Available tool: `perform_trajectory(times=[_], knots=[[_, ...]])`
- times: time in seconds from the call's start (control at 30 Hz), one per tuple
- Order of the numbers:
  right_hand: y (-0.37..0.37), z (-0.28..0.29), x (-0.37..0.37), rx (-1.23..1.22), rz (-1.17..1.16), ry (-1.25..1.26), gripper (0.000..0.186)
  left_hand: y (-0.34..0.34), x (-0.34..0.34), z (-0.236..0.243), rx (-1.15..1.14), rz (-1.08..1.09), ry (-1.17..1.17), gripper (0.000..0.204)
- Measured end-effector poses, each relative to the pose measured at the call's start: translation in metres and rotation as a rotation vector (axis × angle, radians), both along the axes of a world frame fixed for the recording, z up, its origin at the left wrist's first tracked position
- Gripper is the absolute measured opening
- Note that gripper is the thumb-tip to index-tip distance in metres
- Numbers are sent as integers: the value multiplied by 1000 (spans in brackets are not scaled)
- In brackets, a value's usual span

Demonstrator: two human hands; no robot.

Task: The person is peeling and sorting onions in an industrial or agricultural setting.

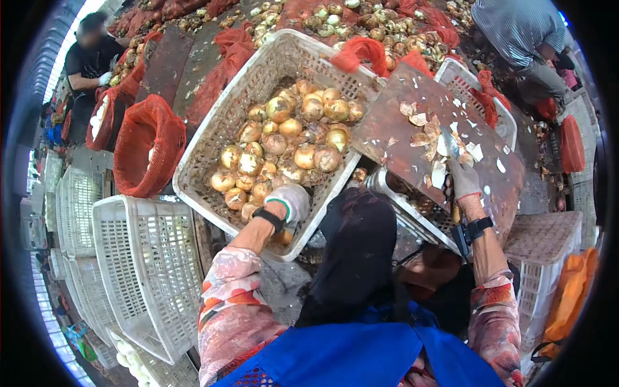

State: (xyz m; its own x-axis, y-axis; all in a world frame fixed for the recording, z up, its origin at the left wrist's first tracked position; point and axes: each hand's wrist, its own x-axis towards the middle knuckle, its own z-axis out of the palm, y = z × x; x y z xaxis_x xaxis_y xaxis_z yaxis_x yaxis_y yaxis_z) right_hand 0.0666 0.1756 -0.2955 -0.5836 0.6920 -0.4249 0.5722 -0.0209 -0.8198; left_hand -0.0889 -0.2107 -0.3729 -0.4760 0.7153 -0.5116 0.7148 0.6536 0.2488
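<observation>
My left hand (pixel 290 200), in a pale glove, grips the near rim of a white plastic basket (pixel 213 138) tilted up and half full of unpeeled onions (pixel 290 138). My right hand (pixel 463 179), also gloved, rests on a dark reddish board (pixel 400 138) and holds a knife blade (pixel 445 145) among onion skins and white peel scraps (pixel 422 122). The board lies over another white crate (pixel 464 80).
Empty white crates (pixel 148 271) stack at my left. Red mesh sacks (pixel 145 145) stand beyond them. Piles of onions (pixel 367 26) cover the far ground. One person (pixel 90 55) works at the far left, another (pixel 525 39) at the far right. An orange bag (pixel 570 297) lies at right.
</observation>
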Motion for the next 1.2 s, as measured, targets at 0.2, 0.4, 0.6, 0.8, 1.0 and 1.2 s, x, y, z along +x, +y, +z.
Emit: perform_trajectory(times=[0.2, 0.4, 0.6, 0.8, 1.0, 1.2], knots=[[-1, 8, 0, -9, 10, -15, 28, -12, 15, 12, -77, 62, -21, 24], [9, -14, 2, -2, 26, 33, 33, -8, 0, 19, -225, 51, -21, 32], [6, -6, 0, 22, 47, -9, 35, -74, -77, 46, 345, 546, 234, 33], [5, -7, 0, 31, 38, -15, 35, -75, -73, 89, 350, 694, 113, 33], [1, -2, -2, 30, 35, -28, 33, -73, -39, 69, 263, 644, 89, 33], [2, 0, -1, 11, 5, 1, 33, -37, 3, 62, 23, 119, -93, 32]])
